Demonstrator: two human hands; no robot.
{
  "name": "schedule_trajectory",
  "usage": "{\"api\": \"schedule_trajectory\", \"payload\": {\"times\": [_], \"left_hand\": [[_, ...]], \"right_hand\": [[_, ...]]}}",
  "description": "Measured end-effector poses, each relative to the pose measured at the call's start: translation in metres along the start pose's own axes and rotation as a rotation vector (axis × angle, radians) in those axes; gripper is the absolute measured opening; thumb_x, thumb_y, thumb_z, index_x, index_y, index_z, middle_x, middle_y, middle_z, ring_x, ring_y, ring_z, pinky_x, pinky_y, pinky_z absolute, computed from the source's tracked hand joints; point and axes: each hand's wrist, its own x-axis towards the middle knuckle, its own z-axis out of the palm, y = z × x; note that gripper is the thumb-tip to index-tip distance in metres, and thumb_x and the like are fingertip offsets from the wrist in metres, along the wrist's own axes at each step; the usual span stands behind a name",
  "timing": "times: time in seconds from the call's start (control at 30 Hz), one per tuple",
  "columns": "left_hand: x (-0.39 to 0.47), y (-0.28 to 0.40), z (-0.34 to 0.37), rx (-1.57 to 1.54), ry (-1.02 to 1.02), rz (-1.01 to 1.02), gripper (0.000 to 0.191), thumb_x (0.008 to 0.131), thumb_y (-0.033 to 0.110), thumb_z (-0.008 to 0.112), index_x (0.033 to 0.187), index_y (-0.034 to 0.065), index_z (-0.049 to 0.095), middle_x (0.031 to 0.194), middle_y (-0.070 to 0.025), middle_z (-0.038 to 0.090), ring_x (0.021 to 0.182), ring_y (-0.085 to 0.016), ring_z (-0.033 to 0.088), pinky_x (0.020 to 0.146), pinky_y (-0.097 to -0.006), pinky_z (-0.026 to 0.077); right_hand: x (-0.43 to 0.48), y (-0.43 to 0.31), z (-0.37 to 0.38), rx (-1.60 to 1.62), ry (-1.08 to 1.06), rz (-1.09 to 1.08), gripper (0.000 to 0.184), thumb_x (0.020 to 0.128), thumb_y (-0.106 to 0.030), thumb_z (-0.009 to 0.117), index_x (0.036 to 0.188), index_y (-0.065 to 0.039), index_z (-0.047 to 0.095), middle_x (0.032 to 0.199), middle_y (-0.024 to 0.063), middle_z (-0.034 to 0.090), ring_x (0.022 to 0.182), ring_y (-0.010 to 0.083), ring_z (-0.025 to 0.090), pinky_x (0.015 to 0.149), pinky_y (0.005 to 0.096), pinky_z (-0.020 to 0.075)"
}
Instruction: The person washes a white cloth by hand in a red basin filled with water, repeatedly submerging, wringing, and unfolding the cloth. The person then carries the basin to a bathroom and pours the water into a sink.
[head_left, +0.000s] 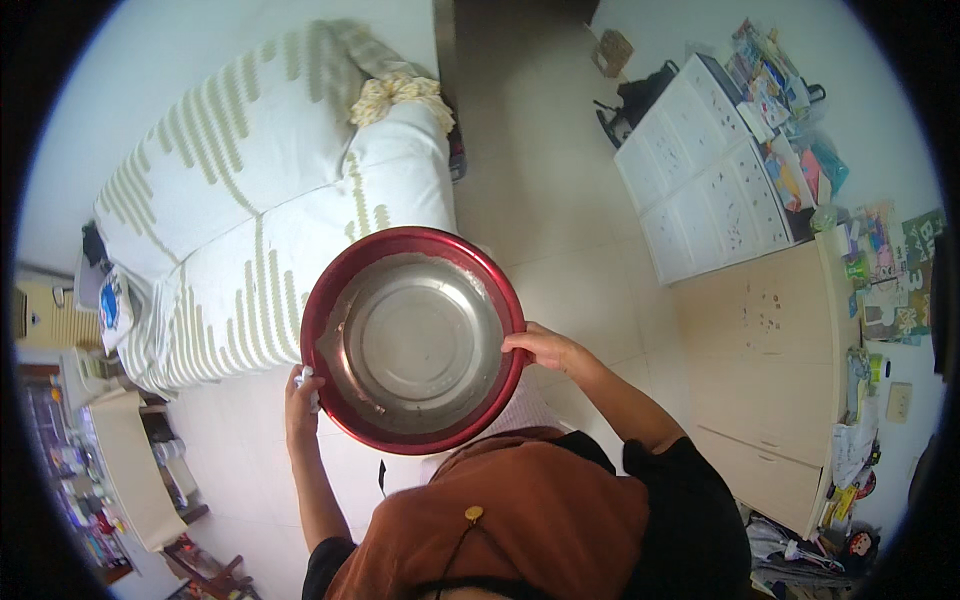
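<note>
A round metal basin (420, 341) with a red rim is held up in front of my body, seen from above into its silvery bottom. Some water or wetness seems to show inside, though how much I cannot tell. My left hand (301, 401) grips the basin's left edge and also has a small white cloth or tissue (306, 381) pinched in it. On the opposite edge my right hand (546, 348) holds the rim, thumb over the inside. The fingers under the rim are hidden on both sides.
A sofa under a white and green patterned cover (225, 225) lies ahead to the left. Along the right wall stand a white drawer unit (712, 172) with items piled on top and a beige cabinet (757, 360). A table (131, 465) is at left. Tiled floor (570, 225) runs between.
</note>
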Motion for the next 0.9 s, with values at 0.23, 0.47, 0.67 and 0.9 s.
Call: {"api": "schedule_trajectory", "payload": {"times": [0.23,0.47,0.67,0.9], "left_hand": [[0.153,0.059,0.177,0.022,-0.164,0.052,0.016,0.078,0.004,0.060,0.090,0.0131,0.054,0.074,0.0056,0.051,0.061,-0.006,0.048,0.053,-0.0219,0.035],[0.278,0.148,0.346,0.067,-0.321,0.115,0.022,0.076,0.010,0.063,0.097,0.0104,0.058,0.075,0.0041,0.052,0.064,-0.008,0.049,0.057,-0.0240,0.036],[0.409,0.212,0.484,0.061,-0.512,0.088,0.033,0.075,0.008,0.071,0.106,0.0067,0.061,0.083,0.0003,0.061,0.071,-0.010,0.056,0.063,-0.0242,0.043],[0.558,0.274,0.613,0.105,-0.568,-0.006,0.065,0.070,0.011,0.074,0.130,-0.0017,0.053,0.105,-0.0084,0.062,0.092,-0.019,0.060,0.078,-0.0297,0.048]], "right_hand": [[-0.008,-0.105,-0.130,0.060,0.191,-0.114,0.040,0.082,-0.015,0.064,0.119,-0.003,0.062,0.103,0.0044,0.066,0.092,0.0165,0.065,0.079,0.0338,0.0555],[-0.004,-0.213,-0.244,0.137,0.416,-0.198,0.040,0.078,-0.015,0.064,0.116,-0.003,0.061,0.101,0.0063,0.066,0.088,0.0189,0.066,0.075,0.0357,0.0579],[0.025,-0.310,-0.360,0.242,0.442,-0.328,0.035,0.079,-0.014,0.064,0.114,-0.006,0.062,0.098,0.0026,0.066,0.090,0.0186,0.065,0.080,0.0375,0.0559],[0.072,-0.419,-0.461,0.379,0.433,-0.341,0.032,0.083,-0.013,0.065,0.113,-0.004,0.063,0.106,0.0071,0.067,0.095,0.0213,0.065,0.085,0.0394,0.0550]]}}
